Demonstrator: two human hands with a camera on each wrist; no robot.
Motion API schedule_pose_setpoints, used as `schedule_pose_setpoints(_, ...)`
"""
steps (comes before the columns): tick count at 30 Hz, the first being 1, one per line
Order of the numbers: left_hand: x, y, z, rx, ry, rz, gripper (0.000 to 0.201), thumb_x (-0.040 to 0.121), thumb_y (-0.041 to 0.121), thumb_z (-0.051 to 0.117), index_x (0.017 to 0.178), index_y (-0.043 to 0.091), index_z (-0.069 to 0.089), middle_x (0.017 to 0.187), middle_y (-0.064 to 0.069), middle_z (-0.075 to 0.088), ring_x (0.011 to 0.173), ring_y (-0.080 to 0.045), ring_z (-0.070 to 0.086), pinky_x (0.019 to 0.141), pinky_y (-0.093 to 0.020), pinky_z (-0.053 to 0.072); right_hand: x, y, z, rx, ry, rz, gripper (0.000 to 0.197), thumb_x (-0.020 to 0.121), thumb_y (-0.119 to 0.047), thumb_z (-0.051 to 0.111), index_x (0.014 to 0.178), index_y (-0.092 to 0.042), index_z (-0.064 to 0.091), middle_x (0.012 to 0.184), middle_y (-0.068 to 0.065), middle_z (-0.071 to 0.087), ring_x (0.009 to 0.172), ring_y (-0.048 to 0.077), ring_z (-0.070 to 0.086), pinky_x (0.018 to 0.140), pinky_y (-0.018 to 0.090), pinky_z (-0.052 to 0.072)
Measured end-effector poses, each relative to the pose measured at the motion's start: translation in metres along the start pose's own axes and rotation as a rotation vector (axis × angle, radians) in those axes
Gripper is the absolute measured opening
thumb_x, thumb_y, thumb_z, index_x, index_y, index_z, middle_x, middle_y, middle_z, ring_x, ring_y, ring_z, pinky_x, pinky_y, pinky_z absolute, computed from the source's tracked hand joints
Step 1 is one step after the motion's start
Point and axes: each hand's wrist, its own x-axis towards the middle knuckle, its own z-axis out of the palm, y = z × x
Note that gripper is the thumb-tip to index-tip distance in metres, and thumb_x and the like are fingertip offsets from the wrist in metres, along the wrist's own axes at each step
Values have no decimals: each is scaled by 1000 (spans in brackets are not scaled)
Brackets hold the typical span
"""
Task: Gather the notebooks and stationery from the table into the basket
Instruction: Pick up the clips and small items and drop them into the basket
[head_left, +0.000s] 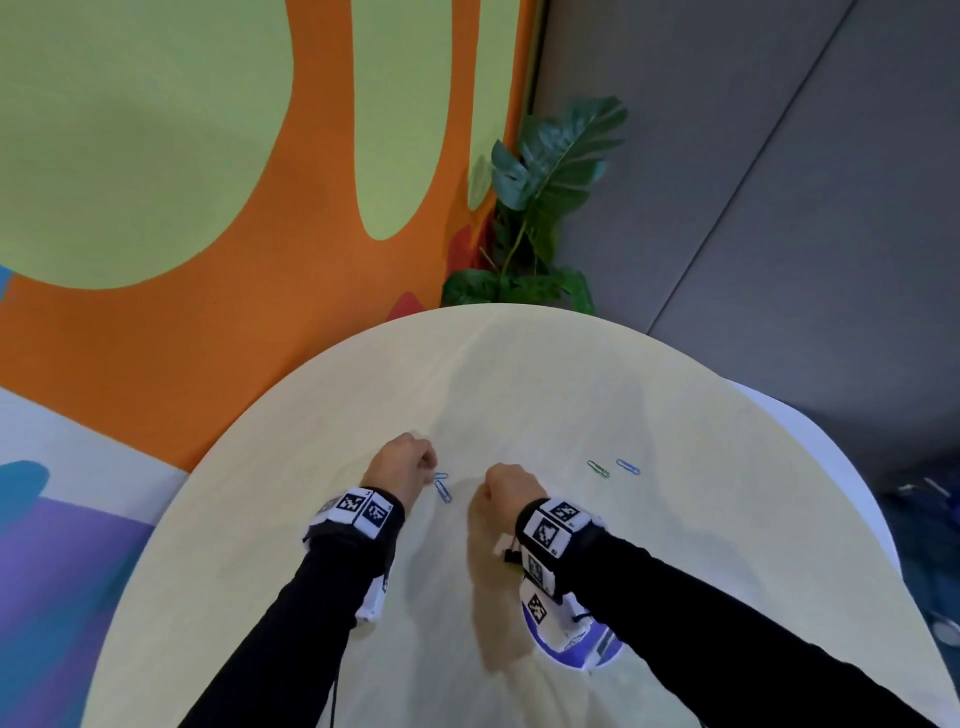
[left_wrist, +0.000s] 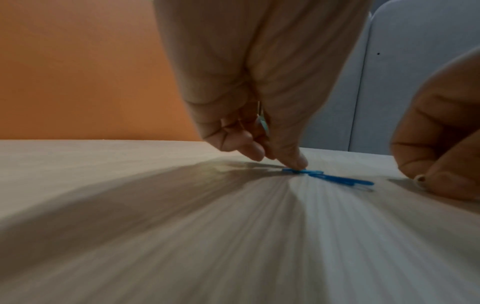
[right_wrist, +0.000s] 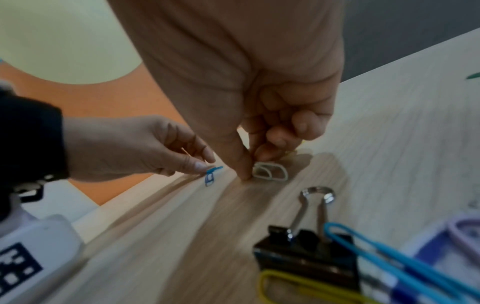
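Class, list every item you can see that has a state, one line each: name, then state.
Left hand, pinching the light blue paper clip against the table.
Right hand, pinching white paper clips on the table.
Dark blue paper clip, flat, untouched.
Green paper clip, flat, untouched.
Far blue paper clip, flat, untouched.
Binder clip, lying untouched.

The right hand (right_wrist: 259, 102) is pinching white paper clips (right_wrist: 272, 171) on the counter (right_wrist: 389, 144); nearby, the left hand (right_wrist: 135, 148) is pinching a blue paper clip (right_wrist: 210, 178).

Open tabletop (head_left: 519, 374) at far side; binder clip (right_wrist: 303, 253), blue paper clip (right_wrist: 410, 265), yellow paper clip (right_wrist: 298, 280) crowd near side.
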Motion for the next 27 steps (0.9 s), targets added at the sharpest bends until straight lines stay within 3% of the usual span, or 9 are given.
schedule_pose_setpoints(2,4,0,0,37,-37,0,11,78,5,67,89,5,69,86,0,51,95,-27,61,71,-20,35,-7,1,-6,28,-9,-33,21,91,-10,47,99,1,63,107,20,65,101,35,62,79,33,46)
schedule_pose_setpoints(5,8,2,-2,89,-90,1,10,80,4,64,88,2,69,86,-4,53,98,-29,62,70,-22,35,-27,5,-28,85,24,-98,27,88,-17,55,63,-8,54,77,15,60,76,30,59,64,27,38)
schedule_pose_setpoints(7,8,8,-3,131,-123,-1,8,83,4,60,87,4,68,91,-10,58,100,-31,62,72,-27,40,-56,10,-51,176,75,-151,24,88,-19,57,68,-7,57,78,17,64,72,27,56,63,28,38)
schedule_pose_setpoints(9,5,13,-4,140,-110,-16,8,85,5,59,87,3,66,98,-15,64,100,-33,61,77,-30,43,-94,21,-74,281,156,-211,15,87,-20,60,79,-7,63,76,7,63,68,18,51,64,26,38)
schedule_pose_setpoints(12,-3,18,-7,116,-17,-40,10,84,2,55,84,4,64,100,-20,69,96,-34,61,78,-34,46,-166,49,-96,465,247,-258,8,82,-14,66,77,-14,60,62,-6,55,53,6,46,55,16,37)
schedule_pose_setpoints(16,-26,36,-21,52,91,-14,9,86,1,56,88,4,64,98,-22,69,97,-38,61,82,-39,48,-260,100,-84,580,250,-136,5,83,-13,67,87,-15,66,62,-7,57,52,5,45,51,13,36)
schedule_pose_setpoints(22,-95,111,-51,30,154,239,20,91,9,51,101,8,68,91,-14,63,91,-35,59,86,-36,41,-319,162,-1,361,107,26,13,79,-12,65,72,-23,63,56,-11,53,50,-2,49,50,9,33)
schedule_pose_setpoints(24,-128,137,-58,-1,137,308,18,90,12,53,98,12,69,84,-5,61,79,-27,58,77,-29,39,-316,174,29,257,52,53,15,80,-11,61,72,-23,62,66,-11,57,61,-1,53,53,8,32)
schedule_pose_setpoints(27,-180,168,-61,-73,59,386,13,88,17,58,92,18,70,82,-2,67,73,-22,60,67,-22,39,-304,183,56,144,16,110,9,83,-12,62,86,-14,70,96,7,68,88,22,64,70,20,44)
